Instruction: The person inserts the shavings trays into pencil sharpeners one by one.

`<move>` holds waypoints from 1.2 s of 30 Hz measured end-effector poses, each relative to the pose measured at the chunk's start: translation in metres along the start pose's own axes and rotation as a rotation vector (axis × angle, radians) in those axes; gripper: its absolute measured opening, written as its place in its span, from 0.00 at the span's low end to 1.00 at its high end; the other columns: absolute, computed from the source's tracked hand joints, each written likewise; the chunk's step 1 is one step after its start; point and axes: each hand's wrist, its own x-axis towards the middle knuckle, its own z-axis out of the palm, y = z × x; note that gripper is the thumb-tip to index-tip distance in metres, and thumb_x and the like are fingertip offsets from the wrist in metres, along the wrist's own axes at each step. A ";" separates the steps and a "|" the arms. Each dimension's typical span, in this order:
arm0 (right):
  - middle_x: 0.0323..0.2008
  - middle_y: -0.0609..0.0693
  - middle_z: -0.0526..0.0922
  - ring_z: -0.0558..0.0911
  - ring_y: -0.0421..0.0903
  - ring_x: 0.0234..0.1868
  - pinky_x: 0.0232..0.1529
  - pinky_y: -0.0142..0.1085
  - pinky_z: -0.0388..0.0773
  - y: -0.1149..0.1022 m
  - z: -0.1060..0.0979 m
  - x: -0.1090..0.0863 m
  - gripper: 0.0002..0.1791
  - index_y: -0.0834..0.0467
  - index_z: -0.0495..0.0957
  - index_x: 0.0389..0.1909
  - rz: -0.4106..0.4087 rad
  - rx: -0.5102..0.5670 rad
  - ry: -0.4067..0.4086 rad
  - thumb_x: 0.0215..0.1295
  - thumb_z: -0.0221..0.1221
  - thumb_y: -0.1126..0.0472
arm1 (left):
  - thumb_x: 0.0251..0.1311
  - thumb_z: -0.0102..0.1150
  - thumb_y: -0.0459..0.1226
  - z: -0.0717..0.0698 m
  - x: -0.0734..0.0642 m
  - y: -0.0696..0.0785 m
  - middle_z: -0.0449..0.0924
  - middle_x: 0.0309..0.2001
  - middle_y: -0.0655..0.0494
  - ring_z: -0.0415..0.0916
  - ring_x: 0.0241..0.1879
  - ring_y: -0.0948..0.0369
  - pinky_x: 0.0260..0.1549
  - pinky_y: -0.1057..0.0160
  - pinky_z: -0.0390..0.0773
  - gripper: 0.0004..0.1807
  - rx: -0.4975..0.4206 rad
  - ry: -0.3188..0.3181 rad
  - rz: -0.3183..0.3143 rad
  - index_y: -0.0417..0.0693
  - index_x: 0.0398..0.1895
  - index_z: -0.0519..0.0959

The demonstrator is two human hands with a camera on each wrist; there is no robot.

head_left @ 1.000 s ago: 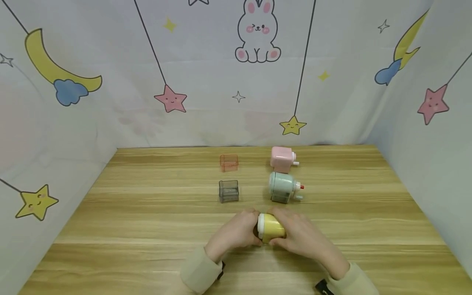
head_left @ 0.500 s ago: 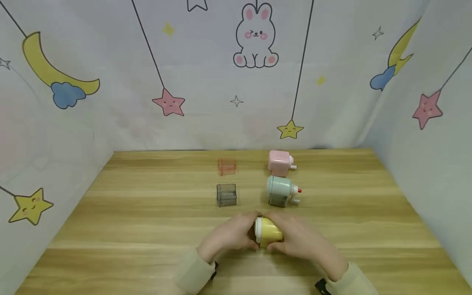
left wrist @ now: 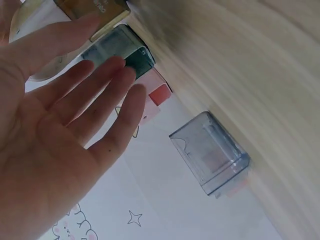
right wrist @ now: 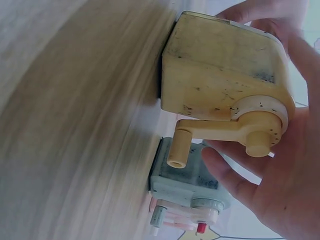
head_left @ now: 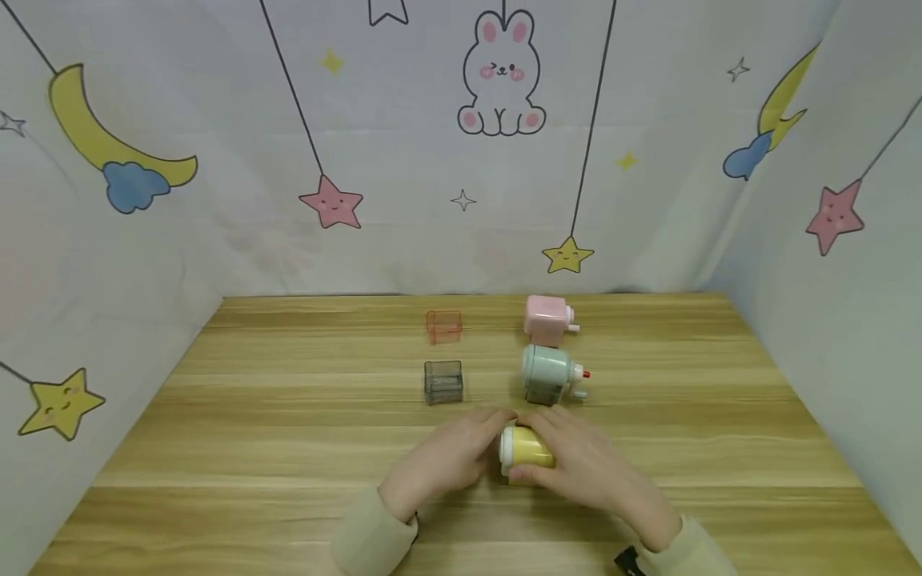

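A yellow crank pencil sharpener (head_left: 530, 446) stands on the table in front of the person, its white end to the left. Their right hand (head_left: 587, 460) holds it from the right, thumb along the near side. The yellow crank (right wrist: 212, 131) hangs beside the dusty yellow body in the right wrist view. At the white end is the left hand (head_left: 442, 458), its fingers extended and loosely spread in the left wrist view. The left thumb overlaps the sharpener's amber see-through drawer (left wrist: 111, 15) there; whether it touches is unclear.
Behind stand a mint-green crank sharpener (head_left: 547, 368) and a pink one (head_left: 545, 320). To their left lie a grey see-through drawer (head_left: 442, 382) and an orange see-through drawer (head_left: 443, 326). A printed cloth (head_left: 403, 256) borders the table's back and sides.
The left hand has loosened from the white end and shifted slightly left, its fingers straightening. The right thumb has slid left along the yellow body. The sharpener has stayed in place.
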 end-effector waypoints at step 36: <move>0.63 0.60 0.71 0.71 0.59 0.59 0.56 0.54 0.71 0.044 -0.029 0.030 0.34 0.58 0.70 0.61 0.048 -0.040 0.274 0.53 0.70 0.55 | 0.44 0.74 0.52 -0.019 -0.005 -0.061 0.62 0.69 0.41 0.61 0.66 0.36 0.57 0.34 0.67 0.50 0.110 0.197 -0.332 0.50 0.70 0.61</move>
